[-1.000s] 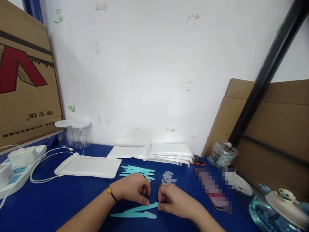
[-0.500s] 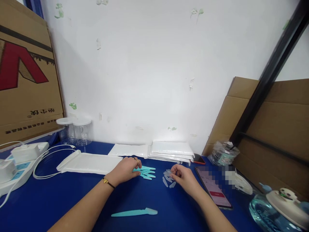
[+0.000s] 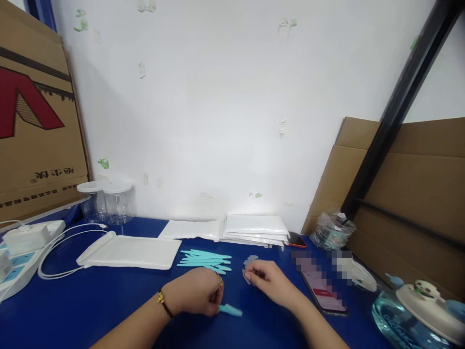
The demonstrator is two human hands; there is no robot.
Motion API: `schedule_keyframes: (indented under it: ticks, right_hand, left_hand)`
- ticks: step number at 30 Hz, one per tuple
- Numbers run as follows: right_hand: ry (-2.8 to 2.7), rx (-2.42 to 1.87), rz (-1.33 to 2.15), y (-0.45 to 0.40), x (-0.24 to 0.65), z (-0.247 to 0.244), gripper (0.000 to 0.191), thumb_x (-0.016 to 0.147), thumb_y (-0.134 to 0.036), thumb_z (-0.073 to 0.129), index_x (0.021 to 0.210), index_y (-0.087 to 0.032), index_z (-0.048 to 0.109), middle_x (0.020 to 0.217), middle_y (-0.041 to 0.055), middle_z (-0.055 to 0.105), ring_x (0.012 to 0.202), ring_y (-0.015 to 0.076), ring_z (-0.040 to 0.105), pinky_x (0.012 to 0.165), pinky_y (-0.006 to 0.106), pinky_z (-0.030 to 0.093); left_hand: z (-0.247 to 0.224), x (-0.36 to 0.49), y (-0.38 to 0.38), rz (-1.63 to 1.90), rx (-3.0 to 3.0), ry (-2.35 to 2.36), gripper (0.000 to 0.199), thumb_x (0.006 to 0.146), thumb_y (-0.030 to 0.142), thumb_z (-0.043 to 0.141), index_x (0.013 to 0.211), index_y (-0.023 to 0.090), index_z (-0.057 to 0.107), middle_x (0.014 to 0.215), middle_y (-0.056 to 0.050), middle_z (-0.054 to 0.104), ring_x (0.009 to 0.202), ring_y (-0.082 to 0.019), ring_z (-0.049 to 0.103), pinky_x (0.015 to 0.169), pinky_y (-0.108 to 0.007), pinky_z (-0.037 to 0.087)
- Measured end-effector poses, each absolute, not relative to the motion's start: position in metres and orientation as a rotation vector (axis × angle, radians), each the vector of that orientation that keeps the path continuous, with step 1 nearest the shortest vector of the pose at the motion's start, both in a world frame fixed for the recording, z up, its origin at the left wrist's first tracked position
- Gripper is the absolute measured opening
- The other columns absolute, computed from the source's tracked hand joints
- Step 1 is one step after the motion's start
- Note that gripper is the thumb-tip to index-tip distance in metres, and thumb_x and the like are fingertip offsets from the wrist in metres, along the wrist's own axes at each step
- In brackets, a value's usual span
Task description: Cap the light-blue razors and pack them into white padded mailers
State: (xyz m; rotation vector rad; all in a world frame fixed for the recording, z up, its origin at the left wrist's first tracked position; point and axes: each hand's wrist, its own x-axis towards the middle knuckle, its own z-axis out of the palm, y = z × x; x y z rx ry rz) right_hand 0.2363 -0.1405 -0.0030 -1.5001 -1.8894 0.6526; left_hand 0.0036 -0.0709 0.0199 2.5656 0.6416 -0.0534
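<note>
My left hand (image 3: 203, 292) is closed around a turquoise plastic stick (image 3: 231, 310), whose wider, paler end sticks out to the right, low over the blue table. Behind it lies a loose pile of similar turquoise sticks (image 3: 205, 258). My right hand (image 3: 268, 277) rests at a small cluster of translucent, pointed caps (image 3: 251, 260), thumb and fingers pressed together. Its fingertips cover part of the cluster, and whatever they pinch is too small to make out.
White padded pouches (image 3: 254, 225) are stacked by the wall, with another flat pouch (image 3: 138, 251) at the left. A phone (image 3: 321, 286), a wrapped cup (image 3: 333, 230) and a blue jug (image 3: 403, 320) stand right. Left are clear jars (image 3: 119, 203) and a power strip (image 3: 27, 261).
My left hand has left the pile of turquoise sticks and come down toward me, onto the single stick in front. My right hand has shifted slightly left and down over the caps.
</note>
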Motion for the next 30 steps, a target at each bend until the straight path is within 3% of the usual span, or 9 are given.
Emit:
schedule_keyframes:
  ticks: [9,15,21,26,30]
  right_hand:
    - [-1.973,-1.416,0.821,-0.144,0.218,-0.006,0.017,0.083,-0.033,0.058,0.077,-0.019,0.066,0.062,-0.002,0.058,0.055,0.0097,0.048,0.051,0.019,0.034]
    - [-1.884,-1.619,0.451,-0.134,0.262,-0.004,0.023,0.084,-0.033,0.053,0.073,-0.017,0.066,0.067,0.0006,0.062,0.061,0.0135,0.054,0.055,0.022,0.037]
    - [-1.892,-1.746,0.27,-0.13,0.281,-0.006,0.015,0.081,-0.028,0.057,0.077,-0.02,0.069,0.08,0.0035,0.064,0.073,0.0169,0.058,0.067,0.025,0.042]
    - [-2.042,-1.589,0.448,-0.136,0.269,-0.006,0.007,0.076,-0.017,0.061,0.074,-0.02,0.067,0.079,0.0008,0.057,0.071,0.0142,0.056,0.063,0.023,0.043]
    - [-2.07,-1.624,0.476,-0.138,0.268,-0.008,0.008,0.072,-0.012,0.064,0.073,-0.019,0.064,0.08,0.0004,0.054,0.071,0.0139,0.054,0.064,0.023,0.042]
  left_hand:
    - [0.016,0.006,-0.063,0.201,2.589,0.671,0.007,0.076,0.027,0.056,0.078,0.023,0.061,0.066,0.004,0.062,0.059,-0.011,0.052,0.051,-0.019,0.032]
    - [0.021,-0.005,-0.048,0.22,2.534,0.754,0.011,0.081,0.03,0.049,0.08,0.022,0.056,0.074,0.001,0.064,0.067,-0.013,0.056,0.057,-0.021,0.037]
    - [0.025,-0.004,-0.051,0.146,2.302,0.682,0.018,0.089,0.036,0.038,0.088,0.021,0.046,0.077,0.003,0.06,0.06,-0.01,0.058,0.057,-0.02,0.041]
    - [0.024,-0.001,-0.051,0.264,2.456,0.692,0.025,0.09,0.043,0.037,0.088,0.022,0.051,0.075,0.002,0.056,0.066,-0.012,0.051,0.061,-0.022,0.039]
    - [0.026,0.0,-0.05,0.3,2.453,0.643,0.036,0.094,0.041,0.029,0.09,0.021,0.059,0.09,-0.001,0.062,0.083,-0.015,0.054,0.078,-0.025,0.04]
